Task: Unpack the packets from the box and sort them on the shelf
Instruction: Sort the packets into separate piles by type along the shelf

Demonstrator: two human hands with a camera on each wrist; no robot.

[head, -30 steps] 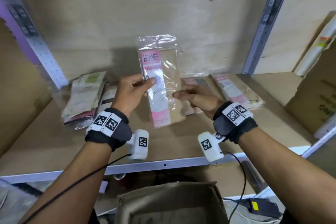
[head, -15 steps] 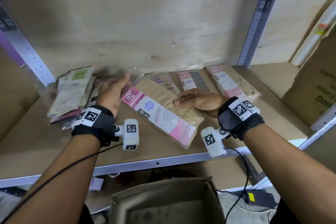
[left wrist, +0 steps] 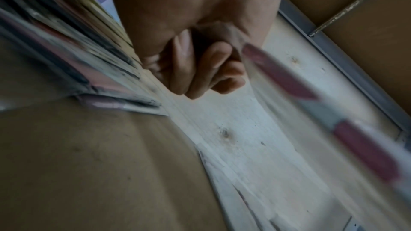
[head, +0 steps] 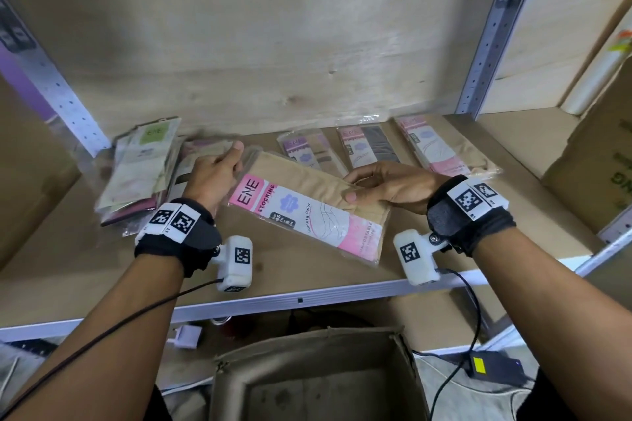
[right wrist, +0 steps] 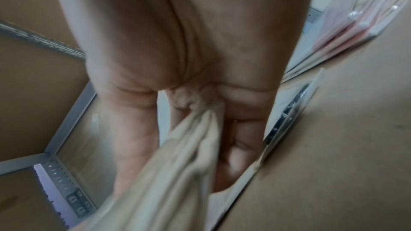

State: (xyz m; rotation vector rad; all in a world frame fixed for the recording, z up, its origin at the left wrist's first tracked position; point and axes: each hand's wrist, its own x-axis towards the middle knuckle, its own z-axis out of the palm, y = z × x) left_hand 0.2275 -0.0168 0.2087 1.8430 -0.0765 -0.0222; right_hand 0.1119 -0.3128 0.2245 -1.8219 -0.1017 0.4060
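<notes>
A flat stocking packet (head: 307, 212), beige with a pink and white "ENE" label, lies slanted low over the wooden shelf (head: 273, 280). My right hand (head: 355, 186) grips its right edge, thumb on top and fingers underneath; in the right wrist view the beige packet (right wrist: 177, 164) runs between thumb and fingers (right wrist: 240, 147). My left hand (head: 234, 155) is at the packet's top left corner. In the blurred left wrist view its fingers (left wrist: 200, 71) are curled against the clear flap of the packet (left wrist: 295, 83). The open cardboard box (head: 318, 379) stands below the shelf.
A loose pile of packets (head: 140, 174) lies at the shelf's left. Three packets lie in a row at the back: purple (head: 304, 150), dark (head: 367, 147), pink-beige (head: 441, 147). A carton (head: 595, 164) stands right of the metal upright (head: 485, 34). A power adapter (head: 492, 367) lies on the floor.
The packet, held upright before the back panel a second ago, has come down flat over the shelf. My left hand slid from its side to its top corner.
</notes>
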